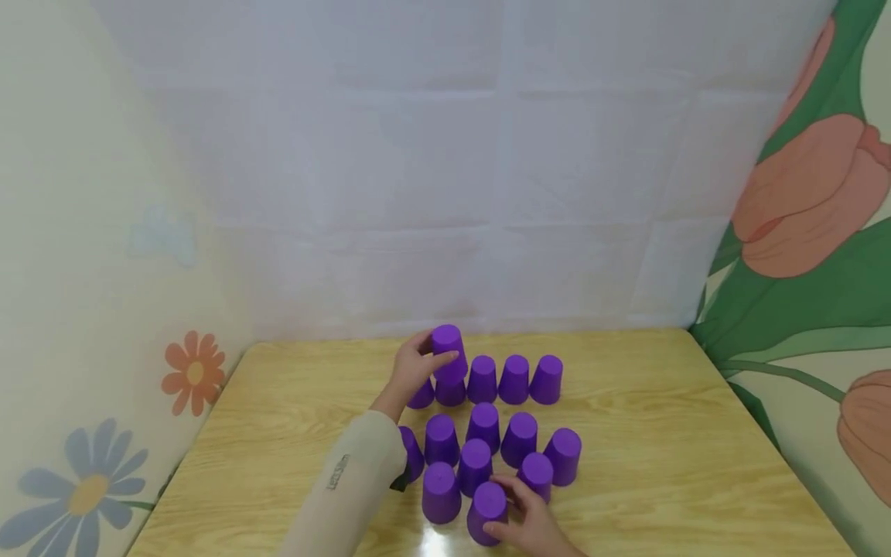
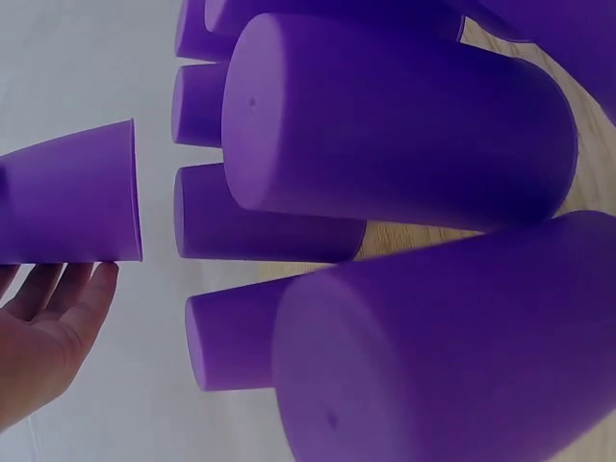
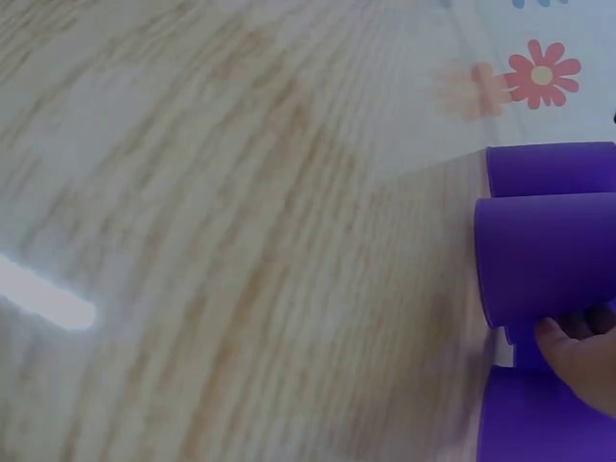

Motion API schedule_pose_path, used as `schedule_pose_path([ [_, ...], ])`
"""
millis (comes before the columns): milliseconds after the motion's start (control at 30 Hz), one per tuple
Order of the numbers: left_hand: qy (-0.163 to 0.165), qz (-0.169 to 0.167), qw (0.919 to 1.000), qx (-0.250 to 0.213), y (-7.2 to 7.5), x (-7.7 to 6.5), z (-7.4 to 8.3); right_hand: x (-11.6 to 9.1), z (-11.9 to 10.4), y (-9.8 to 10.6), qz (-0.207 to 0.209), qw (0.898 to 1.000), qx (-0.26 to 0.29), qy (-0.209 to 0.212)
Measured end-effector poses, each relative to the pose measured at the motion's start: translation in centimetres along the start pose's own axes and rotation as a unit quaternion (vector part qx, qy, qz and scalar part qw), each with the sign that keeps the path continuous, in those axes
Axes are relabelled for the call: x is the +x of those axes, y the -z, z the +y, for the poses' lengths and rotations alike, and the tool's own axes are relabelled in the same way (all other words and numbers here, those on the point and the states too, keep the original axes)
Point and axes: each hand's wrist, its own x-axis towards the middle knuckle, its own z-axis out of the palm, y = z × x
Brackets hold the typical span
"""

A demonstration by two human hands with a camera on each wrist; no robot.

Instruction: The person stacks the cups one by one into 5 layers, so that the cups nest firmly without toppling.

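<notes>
In the head view my left hand [image 1: 412, 365] grips an upside-down purple cup [image 1: 448, 348] between thumb and fingers, over the left part of a back row of like cups [image 1: 513, 381]. Whether its rim touches the cup below cannot be told. The left wrist view shows that hand [image 2: 48, 332] with its fingers along the side of the held cup [image 2: 72, 202]. Low in the head view, my right hand [image 1: 527, 520] holds another upside-down cup [image 1: 486, 509] at the front, thumb on the near side. The right wrist view shows only part of this hand [image 3: 585, 361].
Between the hands, several more upside-down purple cups [image 1: 519, 439] stand loosely grouped on the wood-grain table [image 1: 640, 433]. My left sleeve [image 1: 348, 480] partly hides one cup [image 1: 412, 455]. A white sheet [image 1: 445, 170] hangs behind the table, with flower-patterned walls at both sides.
</notes>
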Motion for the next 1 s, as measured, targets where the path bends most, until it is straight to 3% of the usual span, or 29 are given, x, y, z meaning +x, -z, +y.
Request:
schedule_pose_path([
  [200, 0.010, -0.004, 0.9999, 0.000, -1.0, 0.7, 0.3, -0.3, 0.4, -0.2, -0.001, 0.999, 0.028, -0.024],
  [467, 0.017, 0.031, 0.9987, -0.038, -1.5, 1.4, -0.1, -0.5, 0.8, -0.4, -0.001, 0.997, 0.054, -0.055],
  [733, 0.026, 0.004, 0.9996, -0.011, -2.1, 2.2, 0.0, -0.6, 0.5, -0.4, 0.007, 0.997, 0.043, -0.067],
  [1000, 0.001, -0.001, 1.0000, -0.002, -2.5, 2.2, 0.2, -0.8, 0.9, -0.4, 0.009, 0.997, 0.040, -0.064],
])
